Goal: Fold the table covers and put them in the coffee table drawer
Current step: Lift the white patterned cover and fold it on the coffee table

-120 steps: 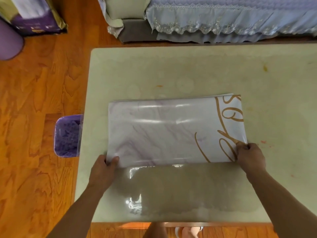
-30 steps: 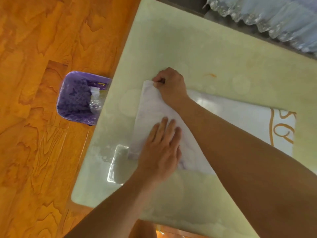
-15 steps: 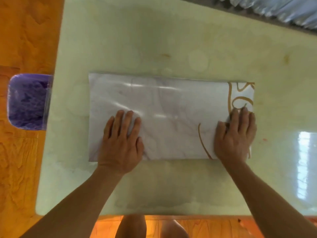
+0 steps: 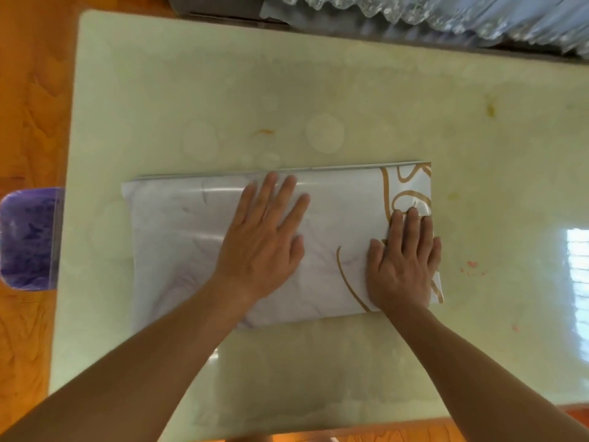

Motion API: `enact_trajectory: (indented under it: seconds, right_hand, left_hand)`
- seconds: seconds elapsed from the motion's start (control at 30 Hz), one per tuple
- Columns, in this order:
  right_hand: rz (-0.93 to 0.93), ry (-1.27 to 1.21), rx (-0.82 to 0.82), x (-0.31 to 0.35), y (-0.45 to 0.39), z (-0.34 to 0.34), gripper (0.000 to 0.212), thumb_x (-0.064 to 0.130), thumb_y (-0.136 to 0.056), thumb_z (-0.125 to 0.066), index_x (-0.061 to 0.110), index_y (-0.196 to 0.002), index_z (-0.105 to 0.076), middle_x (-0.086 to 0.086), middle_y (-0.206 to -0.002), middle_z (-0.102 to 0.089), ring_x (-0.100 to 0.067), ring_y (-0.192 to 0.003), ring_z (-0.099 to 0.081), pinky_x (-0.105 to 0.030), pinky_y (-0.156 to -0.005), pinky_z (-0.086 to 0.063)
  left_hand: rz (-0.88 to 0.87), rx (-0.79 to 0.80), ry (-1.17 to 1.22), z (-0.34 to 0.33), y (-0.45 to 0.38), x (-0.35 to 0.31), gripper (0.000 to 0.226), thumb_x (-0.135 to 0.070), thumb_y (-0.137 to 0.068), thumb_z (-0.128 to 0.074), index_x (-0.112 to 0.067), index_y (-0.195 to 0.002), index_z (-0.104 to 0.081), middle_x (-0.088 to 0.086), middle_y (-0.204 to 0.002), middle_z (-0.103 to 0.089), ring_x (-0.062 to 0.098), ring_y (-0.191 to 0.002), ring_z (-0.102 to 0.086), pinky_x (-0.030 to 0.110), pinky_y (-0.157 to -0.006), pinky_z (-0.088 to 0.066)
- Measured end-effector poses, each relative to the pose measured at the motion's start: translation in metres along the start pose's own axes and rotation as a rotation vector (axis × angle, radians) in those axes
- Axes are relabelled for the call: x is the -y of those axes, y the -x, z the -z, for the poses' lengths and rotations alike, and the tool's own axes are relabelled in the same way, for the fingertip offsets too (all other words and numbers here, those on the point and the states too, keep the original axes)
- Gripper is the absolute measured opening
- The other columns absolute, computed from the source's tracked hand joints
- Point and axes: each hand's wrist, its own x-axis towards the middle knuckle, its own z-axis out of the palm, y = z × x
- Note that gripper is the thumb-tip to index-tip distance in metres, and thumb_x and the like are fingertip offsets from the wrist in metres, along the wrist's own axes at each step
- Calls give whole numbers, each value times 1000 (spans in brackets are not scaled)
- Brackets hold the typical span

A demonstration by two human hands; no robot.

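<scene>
A: Stage of task?
B: 1 table cover (image 4: 178,250), folded to a long rectangle, lies at the centre of the coffee table (image 4: 318,90). Left hand (image 4: 261,244) and right hand (image 4: 403,266) press it flat, fingers straight, grasping nothing. Further folds and stowing likely remain; no drawer visible.
A: Clearance?
B: Bare tabletop from 9 through 12 to 3 o'clock; purple bin (image 4: 28,237) beyond the 9 o'clock edge.

gold script on cover (image 4: 404,199), unreadable
</scene>
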Motion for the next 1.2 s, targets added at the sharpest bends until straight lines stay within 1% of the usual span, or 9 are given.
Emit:
enact_trajectory:
  seconds: [0.13, 0.2, 0.3, 0.4, 0.53, 0.7, 0.83, 1.07, 1.2]
  right_hand:
    - [1, -39, 5, 3, 1, 3, 68, 51, -102, -20, 19, -161, -10, -5, -168, -2, -25, -155, 6, -50, -125, -1]
    - [-19, -151, -83, 0, -7, 15, 62, 47, -98, -39, 20, -154, -31, -10, -162, -21, -32, -149, -16, -51, -119, -17]
    - [-213, -478, -205, -9, -56, 48, 53, 39, -98, -54, 15, -144, -45, -12, -143, -44, -34, -128, -43, -45, -106, -36]
    - [-366, -761, -56, -12, -115, 71, 38, 42, -100, -52, 14, -123, -63, 0, -106, -66, -24, -103, -63, -34, -88, -49]
    - [-392, -846, -22, -9, -137, 69, 26, 36, -101, -53, 13, -97, -64, 2, -81, -61, -20, -79, -59, -30, -69, -46]
    - [-388, -617, -113, 2, -140, 56, 25, 34, -104, -48, 12, -98, -57, -7, -102, -61, -24, -88, -53, -32, -75, -36]
    - [-384, -467, -196, 11, -139, 50, 32, 32, -106, -43, 4, -110, -58, -14, -116, -58, -34, -101, -56, -31, -76, -29]
    - [-422, -480, -143, 8, -145, 52, 31, 30, -103, -47, 6, -122, -54, -13, -125, -56, -35, -111, -55, -34, -81, -35]
    - [85, -175, -425, 33, -123, 52, 46, 25, -94, -51, 4, -135, -54, -21, -133, -54, -40, -120, -46, -49, -99, -39]
  left_hand:
    - [7, 130, -77, -30, -23, 25, 63, -52, -102, -37, -32, -160, -25, 7, -170, -10, 33, -157, -5, 53, -124, -11]
    - [-5, 122, -76, -34, -22, 26, 65, -54, -101, -36, -32, -160, -24, 7, -170, -9, 32, -157, -4, 53, -125, -10]
    - [1, 109, -80, -32, -22, 23, 65, -56, -101, -34, -32, -161, -22, 7, -170, -9, 32, -157, -4, 53, -124, -11]
    - [-6, 98, -92, -32, -22, 24, 65, -55, -101, -33, -32, -161, -21, 7, -170, -9, 33, -156, -6, 54, -124, -12]
    - [-10, 98, -79, -30, -22, 23, 64, -54, -101, -37, -32, -160, -24, 8, -170, -10, 34, -156, -8, 54, -124, -13]
    - [3, 33, -66, -26, -29, 22, 60, -51, -95, -49, -28, -151, -45, 10, -162, -33, 38, -144, -34, 56, -119, -21]
    - [103, -124, 21, -26, -64, 22, 37, -41, -97, -50, -17, -124, -60, 8, -122, -61, 37, -107, -53, 50, -92, -39]
    - [311, -159, 234, -34, -92, 20, 14, -27, -91, -60, -17, -81, -55, 6, -90, -59, 33, -89, -49, 38, -74, -25]
    - [326, -152, 195, -30, -93, 17, 12, -25, -91, -61, -17, -83, -56, 5, -89, -58, 32, -89, -48, 36, -74, -22]
